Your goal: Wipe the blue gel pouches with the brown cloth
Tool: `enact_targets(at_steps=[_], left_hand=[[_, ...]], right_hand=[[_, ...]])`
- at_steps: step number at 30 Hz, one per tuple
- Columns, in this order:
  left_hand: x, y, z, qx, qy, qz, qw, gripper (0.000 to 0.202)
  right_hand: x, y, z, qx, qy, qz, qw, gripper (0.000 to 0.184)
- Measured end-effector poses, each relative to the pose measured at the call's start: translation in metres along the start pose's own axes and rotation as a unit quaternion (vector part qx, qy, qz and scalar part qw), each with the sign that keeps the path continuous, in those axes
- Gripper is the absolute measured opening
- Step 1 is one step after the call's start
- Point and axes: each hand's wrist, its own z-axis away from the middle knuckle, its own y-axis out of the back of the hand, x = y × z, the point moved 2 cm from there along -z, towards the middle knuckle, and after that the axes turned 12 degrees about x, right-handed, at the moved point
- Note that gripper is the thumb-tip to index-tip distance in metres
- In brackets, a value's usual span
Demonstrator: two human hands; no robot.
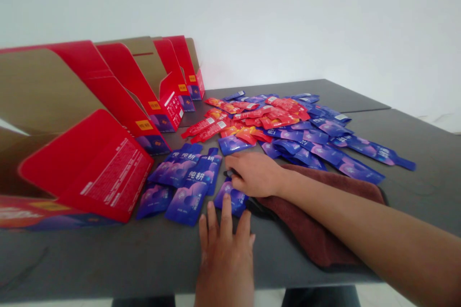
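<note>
My left hand (226, 256) lies flat with its fingers spread, the fingertips on the lower edge of a purple-blue pouch (236, 199). Just above that pouch, my right hand (254, 172) has its fingers curled inward. A small dark piece shows at its fingertips, too little of it to name. Left of both hands, several purple-blue pouches (190, 196) overlap on the grey table (158, 254). Beneath my right forearm is a brown cloth item (320, 230) with a black edge.
Red cardboard boxes (108, 168) with raised flaps line the left side, the nearest lying open toward me. Further back spreads a heap of red pouches (261, 115) and blue pouches (324, 146). A pale wall (288, 19) stands behind the table.
</note>
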Motion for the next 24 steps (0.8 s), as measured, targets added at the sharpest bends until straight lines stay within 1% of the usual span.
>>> enact_targets(at_steps=[1, 4, 6, 10, 14, 19, 24], left_hand=[[0.002, 0.001, -0.001, -0.002, 0.008, 0.005, 1.000, 0.027], [0.007, 0.006, -0.003, -0.007, 0.070, 0.009, 0.997, 0.029], [0.009, 0.007, -0.003, -0.007, 0.081, 0.012, 0.997, 0.029], [0.008, 0.006, -0.002, 0.000, 0.033, 0.014, 0.999, 0.028], [0.005, 0.004, 0.000, 0.007, 0.054, -0.002, 0.999, 0.028], [0.000, -0.001, 0.002, -0.004, 0.000, -0.002, 1.000, 0.026], [-0.003, -0.002, 0.002, -0.008, 0.012, -0.017, 1.000, 0.027]], right_hand=[[0.000, 0.000, 0.000, 0.001, 0.005, -0.005, 1.000, 0.022], [-0.002, 0.001, 0.000, 0.001, 0.017, -0.018, 1.000, 0.020], [-0.003, 0.002, 0.001, 0.001, 0.025, -0.022, 0.999, 0.019], [-0.004, 0.003, 0.002, -0.002, 0.049, -0.040, 0.998, 0.018], [-0.005, 0.004, 0.002, -0.010, 0.062, -0.055, 0.996, 0.017], [-0.007, 0.004, 0.003, -0.008, 0.082, -0.078, 0.994, 0.015], [-0.008, 0.004, 0.004, -0.019, 0.087, -0.088, 0.992, 0.015]])
